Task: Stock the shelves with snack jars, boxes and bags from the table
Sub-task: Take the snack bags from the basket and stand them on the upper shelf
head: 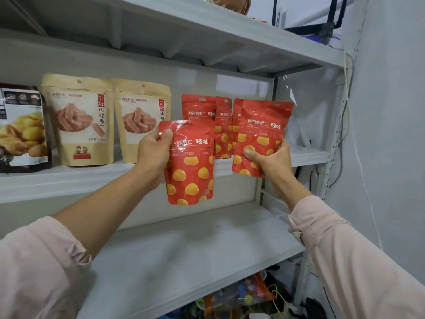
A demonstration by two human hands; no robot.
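**Head view: a person is holding a red chestnut bag in each hand at the grey shelving unit [331,171]**

The left hand [154,155] is gripping the left chestnut bag [190,171] near its upper left corner, just left of the frame's centre. The thumb is pressing flat on the front; the other fingers are lying behind the bag, so it cannot be told how they are set. This bag is hanging upright in front of the middle shelf [69,180], with its lower half reaching below the shelf's front edge.

The right hand [271,162] is holding the right chestnut bag [259,134] by its lower part, right of centre. The thumb is pressing on the front and the fingers are curling round the right edge. This bag is tilting slightly and is sitting higher than the left one.

Between and behind the two held bags, three more red chestnut bags [199,107] are standing upright on the middle shelf, overlapping one another. To their left, two tan hawthorn-strip pouches [80,120] are standing side by side, and a dark snack bag [20,127] is standing at the left edge of the frame.

The lower shelf [184,249] is stretching across the bottom centre. Mixed colourful clutter [241,295] is lying beneath it at the bottom right. Pale pink sleeves [345,249] are covering both forearms.
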